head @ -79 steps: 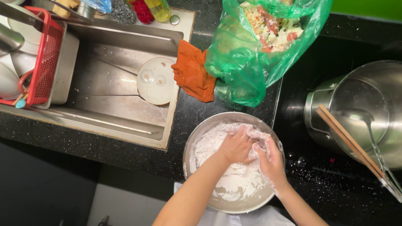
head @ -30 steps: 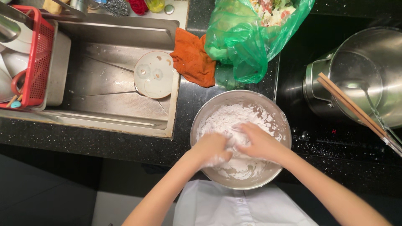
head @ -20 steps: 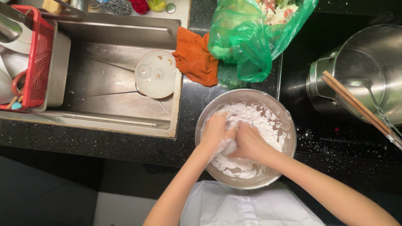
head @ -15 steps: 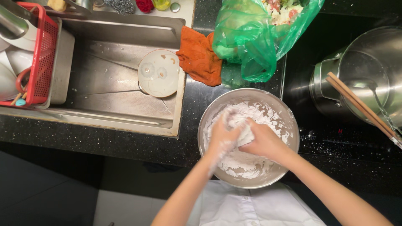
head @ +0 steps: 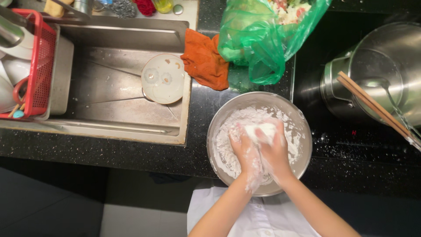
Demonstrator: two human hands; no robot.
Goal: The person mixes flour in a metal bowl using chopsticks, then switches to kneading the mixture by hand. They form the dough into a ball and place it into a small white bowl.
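Now pressed together over the metal bowl [head: 302, 131] at the counter's front edge: left hand [head: 245, 151] and right hand [head: 275, 149], closed around a lifted dough lump [head: 259, 130]; earlier spread flat in loose flour [head: 228, 145]. Clumping under way.

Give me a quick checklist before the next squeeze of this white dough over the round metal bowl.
1. Both hands on the dough: left hand and right hand clasp the white dough lump. Ok.
2. Dough over the round metal bowl, not the counter: ok.
3. Bowl fully on the black speckled counter: near rim looks close to the edge; cannot tell.
4. Green plastic bag apart from the bowl: it sits just behind the rim; cannot tell.
5. Orange cloth apart from the flour: ok.
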